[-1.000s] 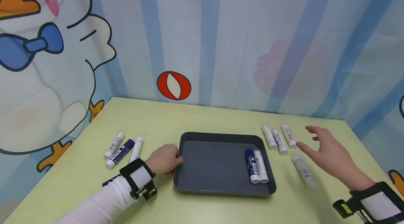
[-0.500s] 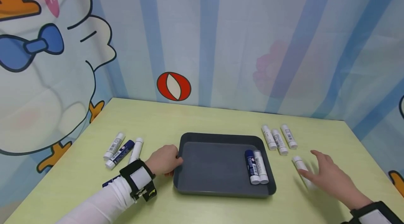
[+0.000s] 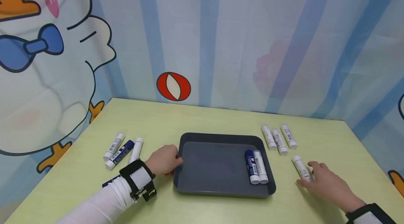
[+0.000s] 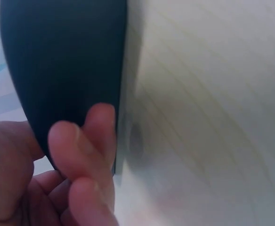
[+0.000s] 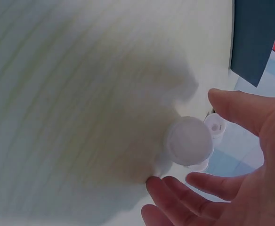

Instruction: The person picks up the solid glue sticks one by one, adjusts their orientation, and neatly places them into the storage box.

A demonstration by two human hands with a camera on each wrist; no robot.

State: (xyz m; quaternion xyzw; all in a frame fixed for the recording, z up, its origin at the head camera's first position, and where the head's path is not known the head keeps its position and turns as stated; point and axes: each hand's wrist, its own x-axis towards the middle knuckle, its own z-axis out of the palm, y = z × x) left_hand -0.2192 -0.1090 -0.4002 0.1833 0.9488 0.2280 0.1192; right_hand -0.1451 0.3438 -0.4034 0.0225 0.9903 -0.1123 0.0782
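My left hand [image 3: 164, 160] grips the left rim of a dark grey tray [image 3: 214, 193]. In the left wrist view the thumb lies over the tray's edge [image 4: 67, 52] and curled fingers meet its outer wall. To the right of the tray, my right hand [image 3: 329, 184] is around a white glue stick [image 3: 300, 168] lying on the table. Thumb and fingers stand apart on either side of that glue stick [image 5: 189, 141], with a gap visible by the thumb. Inside the tray, at its right end, a blue glue stick [image 3: 251, 166] lies beside a white one [image 3: 261, 167].
Behind the right hand lie three white glue sticks, the nearest to the tray being one white stick [image 3: 269, 137]. Left of the tray are white sticks [image 3: 114, 145] and a blue stick [image 3: 120, 154], plus another blue one [image 3: 110, 180] partly under the left sleeve. A printed curtain [image 3: 233, 41] backs the table.
My right hand has come down and toward the near white glue stick, its thumb and fingers now lower around it. The left hand and tray have stayed put.
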